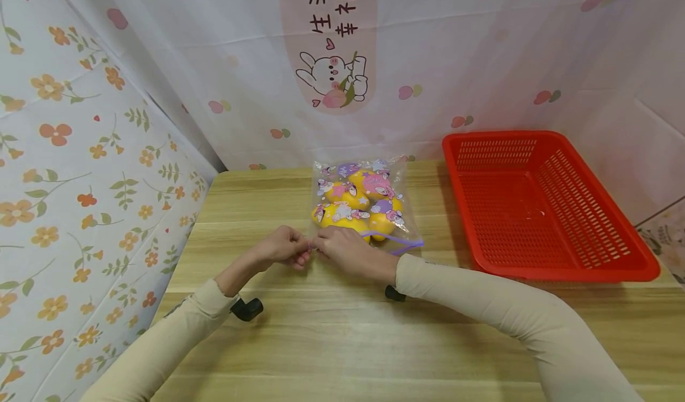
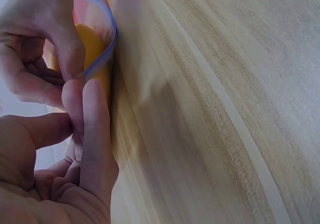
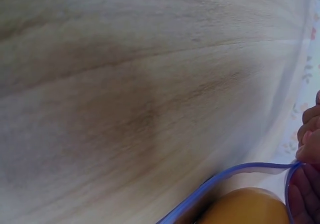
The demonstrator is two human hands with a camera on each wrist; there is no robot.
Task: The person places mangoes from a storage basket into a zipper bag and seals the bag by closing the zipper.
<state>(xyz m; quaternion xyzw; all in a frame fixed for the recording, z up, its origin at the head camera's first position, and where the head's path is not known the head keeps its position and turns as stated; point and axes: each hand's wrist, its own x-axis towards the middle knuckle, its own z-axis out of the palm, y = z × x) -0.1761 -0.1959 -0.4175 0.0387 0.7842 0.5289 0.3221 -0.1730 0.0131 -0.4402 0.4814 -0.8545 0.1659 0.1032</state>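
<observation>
A clear printed zip bag [image 1: 357, 200] lies on the table with several yellow-orange rounded things [image 1: 342, 216] inside; their exact kind is hard to tell through the print. Its purple zip edge [image 1: 411, 244] faces the person, and the mouth gapes at the right part. At the bag's near left corner, my left hand [image 1: 285, 247] pinches the end of the zip edge between thumb and forefinger. Right beside it, my right hand [image 1: 348, 250] pinches the same edge, fingertips almost meeting the left ones. In the right wrist view, one yellow-orange thing [image 3: 247, 208] shows behind the purple edge.
A red plastic basket [image 1: 535, 212] with slotted walls stands on the right of the wooden table [image 1: 332, 342]. A printed white cloth [image 1: 407, 51] hangs behind the table, and a flowered cloth [image 1: 80, 170] hangs on the left.
</observation>
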